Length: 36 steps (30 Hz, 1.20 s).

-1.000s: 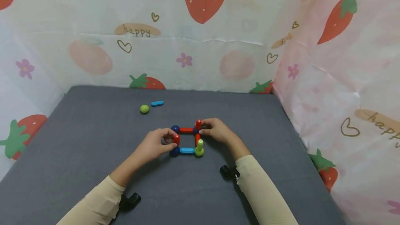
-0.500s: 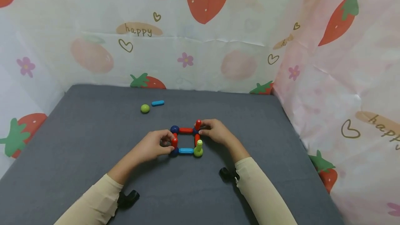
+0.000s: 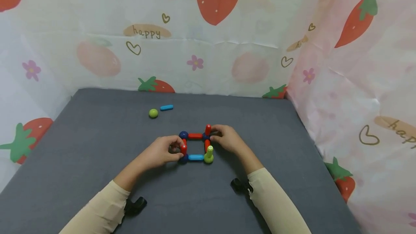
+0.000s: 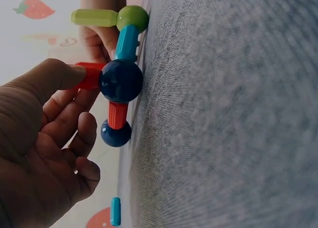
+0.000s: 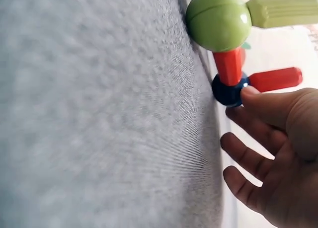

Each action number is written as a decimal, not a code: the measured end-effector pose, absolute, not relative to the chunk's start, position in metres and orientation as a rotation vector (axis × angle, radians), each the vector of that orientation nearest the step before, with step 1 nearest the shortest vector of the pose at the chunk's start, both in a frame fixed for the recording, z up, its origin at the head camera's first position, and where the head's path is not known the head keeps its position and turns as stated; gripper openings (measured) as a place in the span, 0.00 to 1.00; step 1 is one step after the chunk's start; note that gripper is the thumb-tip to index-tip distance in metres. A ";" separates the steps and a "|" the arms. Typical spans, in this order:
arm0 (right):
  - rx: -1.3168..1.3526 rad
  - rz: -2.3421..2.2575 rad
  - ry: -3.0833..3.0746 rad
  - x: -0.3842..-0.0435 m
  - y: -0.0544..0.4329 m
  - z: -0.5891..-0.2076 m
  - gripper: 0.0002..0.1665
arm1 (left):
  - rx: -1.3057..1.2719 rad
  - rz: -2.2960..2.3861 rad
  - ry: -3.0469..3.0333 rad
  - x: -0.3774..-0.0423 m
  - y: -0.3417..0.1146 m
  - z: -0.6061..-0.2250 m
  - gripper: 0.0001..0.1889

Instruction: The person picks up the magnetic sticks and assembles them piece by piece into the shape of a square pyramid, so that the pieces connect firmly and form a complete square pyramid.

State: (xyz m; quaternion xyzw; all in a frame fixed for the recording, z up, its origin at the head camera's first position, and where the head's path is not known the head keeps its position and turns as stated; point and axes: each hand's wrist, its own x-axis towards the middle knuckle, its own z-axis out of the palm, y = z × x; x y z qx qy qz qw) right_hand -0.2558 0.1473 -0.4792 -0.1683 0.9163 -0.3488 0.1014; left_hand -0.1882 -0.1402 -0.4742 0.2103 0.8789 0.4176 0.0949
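Observation:
On the grey table lies a square of magnetic sticks and balls, with a blue stick (image 3: pixel 196 157) along the near side and red sticks on the others. My left hand (image 3: pixel 161 150) pinches an upright red stick (image 4: pixel 90 76) on the near-left dark blue ball (image 4: pixel 121 81) between thumb and fingers. My right hand (image 3: pixel 228 139) pinches the far-right dark blue ball (image 5: pixel 229 90), which bears another upright red stick (image 5: pixel 276 79). At the near-right corner a green ball (image 5: pixel 218 20) carries an upright green stick (image 5: pixel 284 11). The far-left dark blue ball (image 3: pixel 183 135) is untouched.
Beyond the square, toward the back left, lie a loose green ball (image 3: pixel 153 113) and a loose blue stick (image 3: pixel 167 107). A strawberry-print cloth (image 3: pixel 211 42) hangs behind the table and along its sides. Black wrist mounts (image 3: pixel 135 206) stick out below both sleeves.
My left fingers and the top of their upright red stick have come slightly nearer to me, uncovering the square's left red stick. My right hand stays at its corner. The view has shifted slightly.

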 end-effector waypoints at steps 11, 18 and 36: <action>-0.420 -1.131 2.759 -0.225 0.158 -0.459 0.18 | 0.618 1.224 2.601 -0.189 -0.137 -0.471 0.10; -0.399 -1.165 2.737 -0.212 0.164 -0.453 0.16 | 0.626 1.220 2.598 -0.189 -0.135 -0.468 0.10; -0.654 -1.158 2.516 -0.207 0.172 -0.473 0.19 | 0.629 1.169 2.556 -0.192 -0.146 -0.470 0.10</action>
